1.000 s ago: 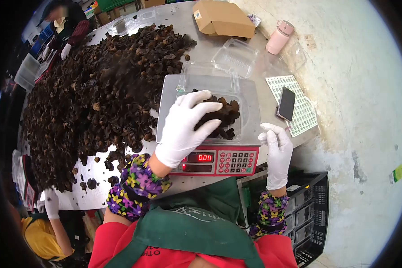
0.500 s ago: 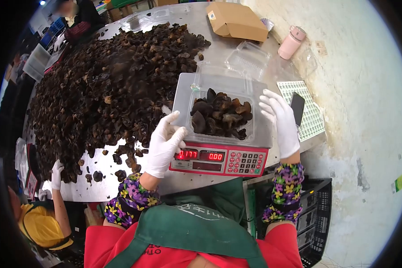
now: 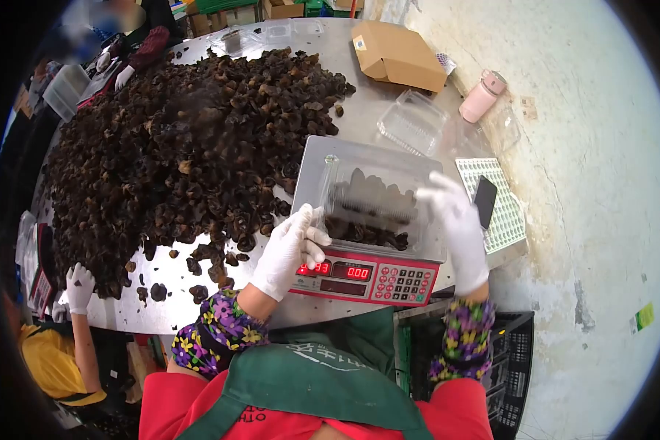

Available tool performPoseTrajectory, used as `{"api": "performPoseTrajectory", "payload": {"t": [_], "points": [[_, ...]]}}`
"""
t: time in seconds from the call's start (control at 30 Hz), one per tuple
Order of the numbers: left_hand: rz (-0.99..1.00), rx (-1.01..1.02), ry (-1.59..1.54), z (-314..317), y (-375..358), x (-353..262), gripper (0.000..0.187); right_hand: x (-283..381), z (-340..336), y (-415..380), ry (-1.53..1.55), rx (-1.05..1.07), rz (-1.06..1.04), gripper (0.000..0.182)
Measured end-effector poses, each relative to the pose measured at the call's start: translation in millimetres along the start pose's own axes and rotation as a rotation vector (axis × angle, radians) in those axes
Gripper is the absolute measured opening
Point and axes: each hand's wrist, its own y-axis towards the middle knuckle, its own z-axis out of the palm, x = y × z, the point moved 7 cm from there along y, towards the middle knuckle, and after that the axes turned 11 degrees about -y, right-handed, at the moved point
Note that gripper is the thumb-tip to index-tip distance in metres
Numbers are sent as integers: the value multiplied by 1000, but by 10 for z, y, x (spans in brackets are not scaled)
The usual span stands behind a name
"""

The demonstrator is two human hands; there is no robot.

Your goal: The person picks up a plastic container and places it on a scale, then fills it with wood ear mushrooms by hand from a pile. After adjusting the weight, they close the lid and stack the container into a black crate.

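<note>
A clear plastic clamshell container (image 3: 370, 213) of dried black fungus sits on the red-fronted digital scale (image 3: 367, 273). Its hinged lid is tipped forward over the fungus and blurred by motion. My left hand (image 3: 290, 249), in a white glove, grips the container's left edge. My right hand (image 3: 455, 227), also gloved, holds the lid's right side. A big pile of the same black fungus (image 3: 183, 147) covers the metal table to the left of the scale.
An empty clamshell (image 3: 412, 122), a cardboard box (image 3: 397, 50) and a pink bottle (image 3: 481, 97) lie beyond the scale. A phone (image 3: 485, 202) rests on a label sheet (image 3: 502, 220) at right. A black crate (image 3: 513, 367) stands below. Co-workers' gloved hands (image 3: 78, 286) (image 3: 125, 73) reach the pile.
My left hand left the fungus in the container and moved to its left edge. My right hand rose to the lid, which has swung down from open over the fungus.
</note>
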Motion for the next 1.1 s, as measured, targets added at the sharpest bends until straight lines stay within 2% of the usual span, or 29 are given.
{"api": "performPoseTrajectory", "payload": {"t": [0.03, 0.1, 0.13, 0.17, 0.23, 0.27, 0.4, 0.47, 0.57, 0.63, 0.67, 0.7, 0.73, 0.77, 0.87, 0.9, 0.93, 0.97, 1.0, 1.03, 1.07, 1.1], "points": [[-33, 20, -56, 19, -27, -7, 39, 162, 45, -222, -338, -25, -156, 36], [-38, 46, -12, 45, -26, 12, 35, 151, 181, -542, -280, -127, -48, 43], [-2, 42, 50, 28, -2, 61, 32, -152, 271, -687, -67, -73, 263, 41], [35, 41, 116, 29, 6, 87, 31, -198, 230, -724, -70, -84, 278, 41], [-3, 39, 89, 49, 14, 112, 28, -460, 333, -823, 243, 131, 613, 29], [-2, 37, 75, 32, 20, 124, 26, -451, 356, -819, 311, 126, 569, 21], [59, 91, 144, -21, -67, 90, 19, -400, 443, -917, 569, 83, 574, 12], [116, 128, 249, -42, -137, 63, 18, -398, 450, -955, 510, 72, 557, 10], [111, 136, 236, -8, -211, 38, 18, -346, 461, -975, 407, 30, 540, 6], [87, 150, 229, 0, -267, 57, 19, -260, 393, -975, 365, -55, 425, 4], [103, 180, 192, 20, -271, 70, 18, -219, 369, -1004, 463, -149, 394, 3], [94, 224, 157, 82, -266, 115, 19, -216, 359, -1020, 456, -259, 249, 7], [115, 246, 149, 140, -302, 131, 20, -232, 446, -1122, 723, -334, 388, 18], [130, 279, 134, 206, -336, 166, 21, -143, 461, -1207, 637, -338, 353, 29], [85, 378, 131, 493, -482, 539, 25, -97, 808, -1398, 1102, -376, 314, 57], [48, 380, 180, 604, -569, 709, 30, 29, 746, -1445, 1261, -448, 162, 59], [43, 518, 232, 695, -683, 893, 44, -66, 596, -1606, 1205, -520, 209, 65], [-90, 588, 336, 741, -690, 1050, 53, -181, 408, -1718, 1163, -581, 263, 70], [-94, 656, 400, 852, -771, 1058, 57, -227, 26, -1920, 1028, -743, 203, 67], [-94, 725, 459, 970, -848, 1037, 61, -434, -267, -2192, 871, -807, 286, 62], [-38, 687, 455, 971, -863, 994, 59, -526, -615, -2567, 655, -850, 478, 59], [-11, 588, 492, 981, -873, 882, 54, -545, -996, -2903, 518, -914, 506, 56]]}}
